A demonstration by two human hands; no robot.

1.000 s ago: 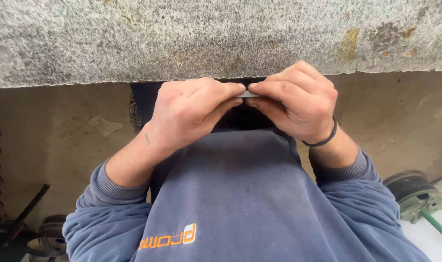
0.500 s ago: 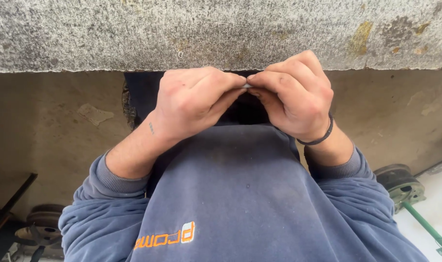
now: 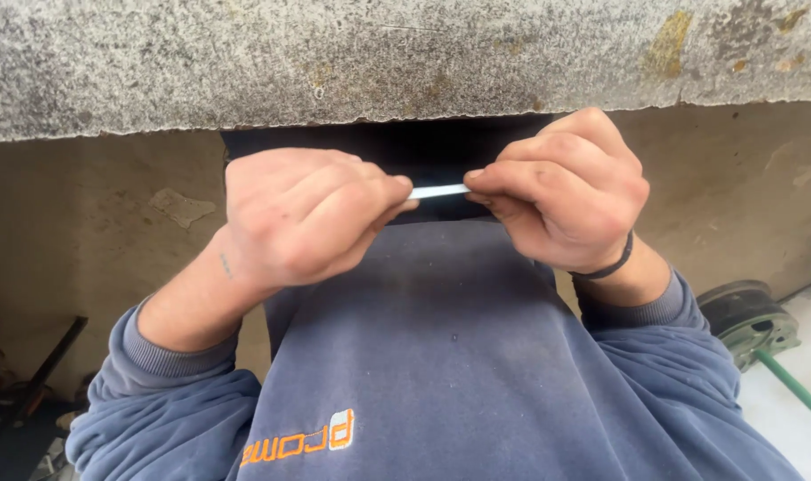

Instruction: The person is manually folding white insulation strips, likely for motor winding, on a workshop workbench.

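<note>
My left hand (image 3: 303,218) and my right hand (image 3: 570,191) are raised in front of my chest, fingers curled. Between them they pinch a thin white strip (image 3: 439,191), like a small stick or rolled paper, held level. Each hand grips one end, and only a short middle part shows between the fingertips. A dark band circles my right wrist. Both arms wear blue sweatshirt sleeves (image 3: 477,356).
A rough grey stone slab (image 3: 379,53) runs across the top, just beyond my hands. Below lies a brownish concrete floor (image 3: 85,223). A green metal tool with a round wheel (image 3: 753,321) lies at the right. Dark metal parts (image 3: 14,392) sit at the lower left.
My hands have drawn slightly apart, so a short stretch of the white strip now shows between the fingertips. The view has shifted a little.
</note>
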